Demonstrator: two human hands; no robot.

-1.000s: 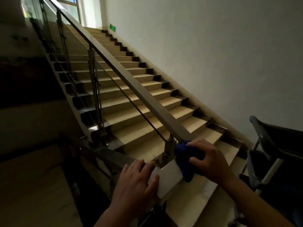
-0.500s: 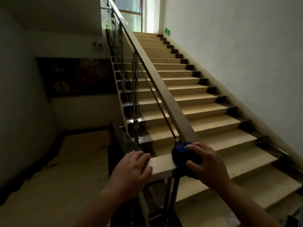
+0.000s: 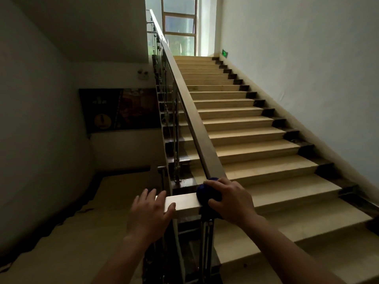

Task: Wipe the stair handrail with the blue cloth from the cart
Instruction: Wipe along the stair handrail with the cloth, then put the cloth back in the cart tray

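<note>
Your right hand (image 3: 231, 201) grips the blue cloth (image 3: 207, 193) against the handrail (image 3: 184, 203). Your left hand (image 3: 149, 214) rests flat on the rail's near end, fingers (image 3: 152, 194) straight.

Dim stairwell, lit only by daylight from the window (image 3: 179, 27) at the top of the flight. Blown-out glare at the panes and on the wall (image 3: 207, 27) beside them. Pale sheen along the stair treads (image 3: 246, 128) and on the flat near end of the handrail (image 3: 184, 202). Deep shadow over the lower landing (image 3: 86, 232) and the poster (image 3: 121, 109). Wide-angle bowing of straight lines toward the edges; darkened corners; slight softness throughout.
</note>
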